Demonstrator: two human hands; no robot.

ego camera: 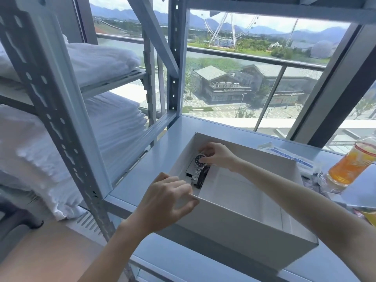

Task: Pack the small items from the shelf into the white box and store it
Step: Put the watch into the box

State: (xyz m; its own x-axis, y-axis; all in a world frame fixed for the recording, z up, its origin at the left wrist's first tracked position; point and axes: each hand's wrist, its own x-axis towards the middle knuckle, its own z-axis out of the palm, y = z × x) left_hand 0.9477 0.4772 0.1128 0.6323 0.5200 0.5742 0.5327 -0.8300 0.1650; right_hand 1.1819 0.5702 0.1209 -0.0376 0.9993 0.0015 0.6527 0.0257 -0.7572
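Note:
An open white box (244, 237) stands on the grey metal shelf (175, 137). In its far left corner lie several small dark items (198, 176), among them a round black-and-silver piece (199, 159). My right hand (217, 154) reaches into the box and pinches that round piece from above. My left hand (168, 197) rests at the box's near left corner, fingers curled over the rim. The box's right half shows only a white paper lining.
A bottle of orange drink (352, 165) and plastic-wrapped packets (293, 157) lie on the shelf right of the box. Folded white bedding (67, 143) fills the rack on the left. A slotted steel upright (67, 127) stands close to my left hand. A window is behind.

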